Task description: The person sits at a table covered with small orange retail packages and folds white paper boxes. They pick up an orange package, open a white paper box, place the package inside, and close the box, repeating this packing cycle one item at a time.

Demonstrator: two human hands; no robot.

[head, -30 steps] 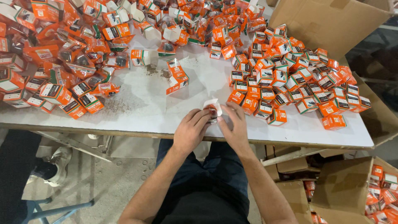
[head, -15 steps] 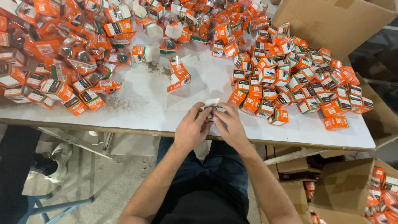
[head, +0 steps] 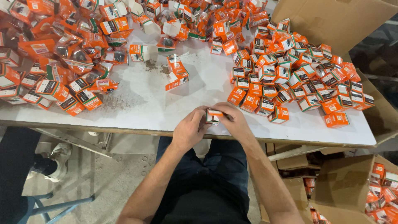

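I see my left hand (head: 190, 129) and my right hand (head: 233, 120) meeting at the near edge of the white tabletop (head: 137, 112), both closed around one small orange-and-white box (head: 213, 116). The fingers of each hand pinch it from either side, and the box sits just above the tabletop edge, between the thumbs; I cannot tell whether its flap is open or closed.

Just beyond my right hand lies a spread of closed orange boxes (head: 290, 74), packed close together and reaching toward the far right corner. A single one (head: 336, 119) sits slightly apart at the right edge. Ahead of my hands, near the middle, two boxes (head: 176, 72) lean against each other beside a smear of dark crumbs (head: 155, 66). To the left is a looser heap of boxes and clear packets (head: 62, 62). A large cardboard carton (head: 331, 20) stands open at the far right, and another carton holding boxes (head: 379, 191) sits on the floor below.
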